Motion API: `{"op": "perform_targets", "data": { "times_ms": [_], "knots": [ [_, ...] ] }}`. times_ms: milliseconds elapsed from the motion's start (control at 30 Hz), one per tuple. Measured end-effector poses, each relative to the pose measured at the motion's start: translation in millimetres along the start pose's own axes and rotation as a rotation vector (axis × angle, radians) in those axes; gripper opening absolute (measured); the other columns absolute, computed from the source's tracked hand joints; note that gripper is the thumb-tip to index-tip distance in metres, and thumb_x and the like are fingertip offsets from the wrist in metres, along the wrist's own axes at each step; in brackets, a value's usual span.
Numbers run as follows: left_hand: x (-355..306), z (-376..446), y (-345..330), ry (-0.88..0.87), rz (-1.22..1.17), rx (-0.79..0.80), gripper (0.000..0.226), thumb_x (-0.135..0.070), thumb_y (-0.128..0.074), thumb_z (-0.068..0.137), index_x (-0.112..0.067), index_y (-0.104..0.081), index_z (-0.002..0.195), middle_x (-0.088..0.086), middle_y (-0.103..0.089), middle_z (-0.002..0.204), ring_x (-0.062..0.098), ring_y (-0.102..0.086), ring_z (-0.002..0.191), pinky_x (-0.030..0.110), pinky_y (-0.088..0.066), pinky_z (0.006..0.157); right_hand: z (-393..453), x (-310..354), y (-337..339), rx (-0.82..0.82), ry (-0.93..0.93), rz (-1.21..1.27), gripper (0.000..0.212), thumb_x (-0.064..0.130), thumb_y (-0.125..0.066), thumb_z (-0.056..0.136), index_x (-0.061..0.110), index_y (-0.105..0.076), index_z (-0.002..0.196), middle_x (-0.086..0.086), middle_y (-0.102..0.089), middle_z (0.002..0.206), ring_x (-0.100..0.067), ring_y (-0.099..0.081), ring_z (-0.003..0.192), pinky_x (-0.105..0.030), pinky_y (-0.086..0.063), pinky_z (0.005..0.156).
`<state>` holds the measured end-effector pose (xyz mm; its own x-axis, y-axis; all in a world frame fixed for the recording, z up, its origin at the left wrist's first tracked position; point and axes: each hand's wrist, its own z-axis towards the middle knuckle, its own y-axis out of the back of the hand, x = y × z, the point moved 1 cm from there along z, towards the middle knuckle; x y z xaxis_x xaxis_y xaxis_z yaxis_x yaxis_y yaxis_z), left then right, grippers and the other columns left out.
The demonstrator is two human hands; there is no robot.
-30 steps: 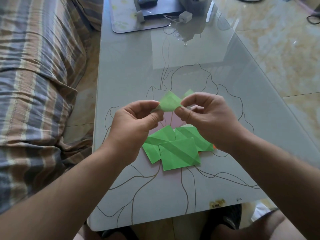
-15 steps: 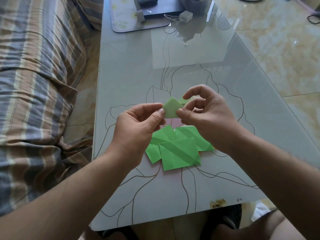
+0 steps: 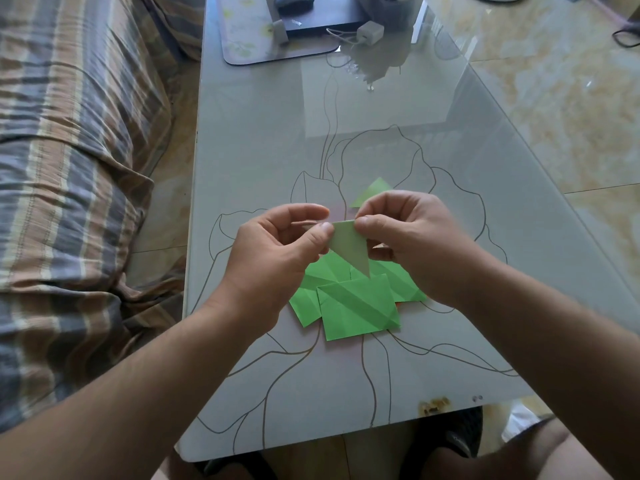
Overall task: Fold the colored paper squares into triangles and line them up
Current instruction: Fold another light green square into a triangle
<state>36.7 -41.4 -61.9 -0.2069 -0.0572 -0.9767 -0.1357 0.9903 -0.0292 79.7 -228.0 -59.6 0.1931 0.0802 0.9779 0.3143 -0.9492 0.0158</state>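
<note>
A pale folded paper triangle point(image 3: 349, 247) is pinched at its top edge by the left hand point(image 3: 277, 252) and the right hand point(image 3: 412, 244), above green paper squares point(image 3: 356, 304) lying on a glass table point(image 3: 263, 140) etched with flower outlines. A striped sofa point(image 3: 76, 161) stands left; marble-patterned floor tiles point(image 3: 561, 98) spread right.

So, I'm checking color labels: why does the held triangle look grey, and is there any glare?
Head view: the triangle shows its shaded side, duller than the green squares; window glare whitens the far table; edges bow from the wide lens.
</note>
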Motion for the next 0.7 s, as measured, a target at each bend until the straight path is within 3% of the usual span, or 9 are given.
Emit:
{"op": "perform_targets", "data": {
  "times_ms": [100, 200, 267, 367, 467, 533, 600, 700],
  "knots": [
    [-3.4, 1.5, 0.5, 0.075, -0.137, -0.002, 0.022, -0.011, -0.074, 0.087, -0.012, -0.069, 0.109, 0.003, -0.077, 0.083, 0.014, -0.073, 0.074, 0.027, -0.061, 0.076, 1.0, 2.2, 0.3, -0.021, -0.025, 0.008, 0.021, 0.007, -0.065, 0.096, 0.018, -0.069, 0.079, -0.003, -0.067, 0.075, -0.016, -0.062, 0.069, -0.039, -0.051, 0.077],
    [-1.7, 3.1, 1.0, 0.14, -0.224, -0.001, 0.023, -0.018, -0.075, 0.083, -0.013, -0.069, 0.105, 0.003, -0.076, 0.084, 0.015, -0.073, 0.077, 0.029, -0.06, 0.076, 1.8, 2.6, -1.0, -0.038, -0.05, 0.006, 0.022, 0.007, -0.064, 0.097, 0.018, -0.067, 0.078, -0.001, -0.067, 0.073, -0.015, -0.063, 0.067, -0.037, -0.051, 0.075],
    [0.0, 3.4, 1.5, 0.145, -0.207, 0.007, 0.015, -0.017, -0.073, 0.087, -0.013, -0.07, 0.101, 0.004, -0.075, 0.084, 0.015, -0.073, 0.078, 0.031, -0.06, 0.079, 2.1, 3.1, -0.8, -0.046, -0.052, -0.008, 0.021, 0.006, -0.063, 0.097, 0.017, -0.067, 0.079, 0.0, -0.067, 0.072, -0.014, -0.063, 0.067, -0.036, -0.051, 0.075],
    [0.7, 3.6, 3.7, 0.129, -0.143, 0.024, 0.025, -0.026, -0.075, 0.077, -0.014, -0.072, 0.099, 0.003, -0.076, 0.083, 0.016, -0.073, 0.08, 0.033, -0.058, 0.081, 1.6, 4.7, 1.9, -0.042, -0.02, -0.054, 0.016, 0.005, -0.066, 0.095, 0.016, -0.068, 0.082, -0.003, -0.068, 0.075, -0.016, -0.063, 0.069, -0.036, -0.051, 0.071],
    [1.7, 3.0, 3.0, 0.13, -0.078, 0.052, 0.027, -0.03, -0.077, 0.073, -0.015, -0.074, 0.095, 0.002, -0.075, 0.081, 0.015, -0.071, 0.081, 0.034, -0.057, 0.081, 1.2, 2.8, 2.0, -0.014, 0.047, -0.1, 0.006, 0.016, -0.077, 0.086, 0.019, -0.072, 0.084, -0.011, -0.059, 0.075, -0.026, -0.05, 0.069, -0.043, -0.042, 0.067],
    [3.4, 2.1, 1.3, 0.148, -0.045, 0.075, 0.027, -0.032, -0.078, 0.072, -0.016, -0.076, 0.093, 0.003, -0.075, 0.082, 0.016, -0.07, 0.082, 0.034, -0.057, 0.08, 0.7, 0.6, 0.1, 0.021, 0.071, -0.125, 0.009, 0.022, -0.082, 0.083, 0.019, -0.074, 0.086, -0.006, -0.054, 0.07, -0.024, -0.045, 0.067, -0.041, -0.038, 0.065],
    [4.5, 1.0, 0.6, 0.16, -0.017, 0.096, 0.029, -0.034, -0.078, 0.072, -0.015, -0.076, 0.094, 0.004, -0.074, 0.084, 0.016, -0.069, 0.083, 0.035, -0.057, 0.081, -0.8, 0.9, -1.4, 0.038, 0.095, -0.209, 0.012, 0.025, -0.084, 0.086, 0.018, -0.075, 0.09, -0.004, -0.056, 0.067, -0.019, -0.046, 0.062, -0.036, -0.038, 0.06],
    [5.6, 0.2, 0.7, 0.16, 0.023, 0.12, 0.024, -0.032, -0.077, 0.081, -0.014, -0.075, 0.097, 0.004, -0.074, 0.085, 0.015, -0.068, 0.083, 0.036, -0.057, 0.081, -3.3, 2.4, -2.7, 0.05, 0.118, -0.32, 0.011, 0.031, -0.084, 0.086, 0.023, -0.077, 0.09, -0.018, -0.065, 0.073, -0.016, -0.053, 0.06, -0.034, -0.044, 0.058]
  ]
}}
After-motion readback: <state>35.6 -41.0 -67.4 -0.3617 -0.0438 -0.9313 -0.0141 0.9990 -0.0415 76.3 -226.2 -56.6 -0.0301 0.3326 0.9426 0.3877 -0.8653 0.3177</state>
